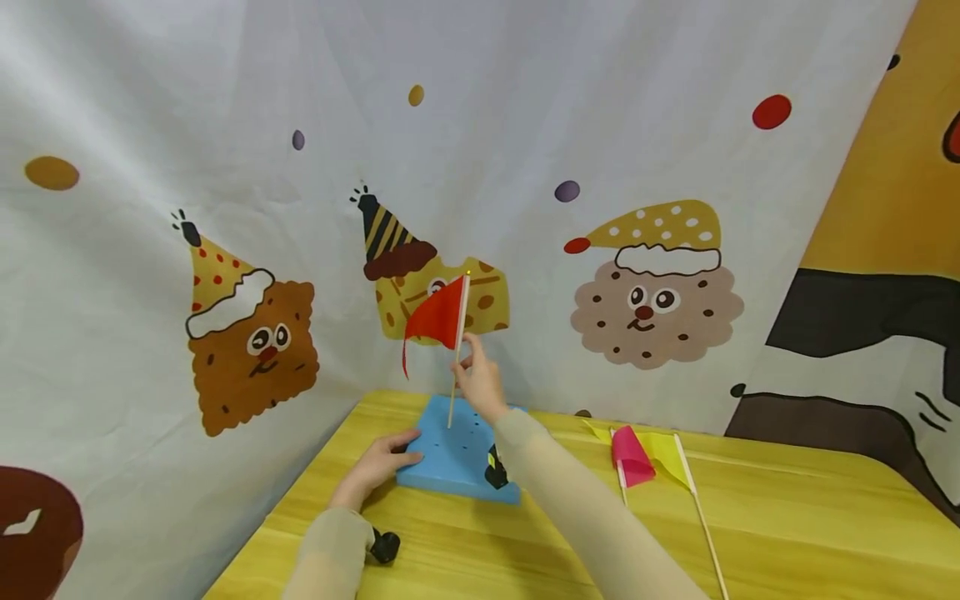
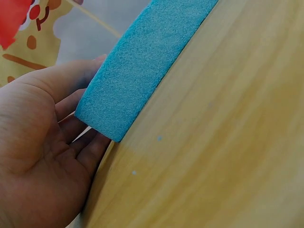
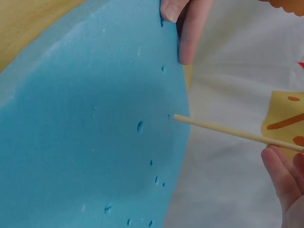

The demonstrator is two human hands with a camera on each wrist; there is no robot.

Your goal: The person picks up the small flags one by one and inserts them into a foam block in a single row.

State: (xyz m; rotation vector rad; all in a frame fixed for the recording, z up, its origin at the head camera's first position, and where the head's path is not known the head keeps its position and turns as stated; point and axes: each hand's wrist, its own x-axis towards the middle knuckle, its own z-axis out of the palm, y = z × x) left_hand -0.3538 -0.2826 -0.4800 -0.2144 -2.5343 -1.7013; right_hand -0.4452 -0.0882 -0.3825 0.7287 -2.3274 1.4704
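The grip of the right hand (image 1: 480,385) pinched the stick of the red flag (image 1: 438,318), its tip set in the blue foam block (image 1: 457,458) on the yellow worktop (image 1: 787,517). The left hand (image 1: 378,467) rested open against the block's left edge. A pink flag (image 1: 632,457) and a yellow flag (image 1: 667,454) lay to the right. No writing was legible.

Left wrist view: straight fingers (image 2: 90,147) touched the foam block's (image 2: 137,66) corner.

Right wrist view: the stick (image 3: 223,129) met the pitted foam block (image 3: 85,142) at a hole.

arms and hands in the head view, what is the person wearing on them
Both arms wear thin, close-fitting pale beige sleeves that end at the wrists. The left hand and right hand are bare: no gloves, rings or markings show. A small black device, probably a camera, sits at the left wrist.
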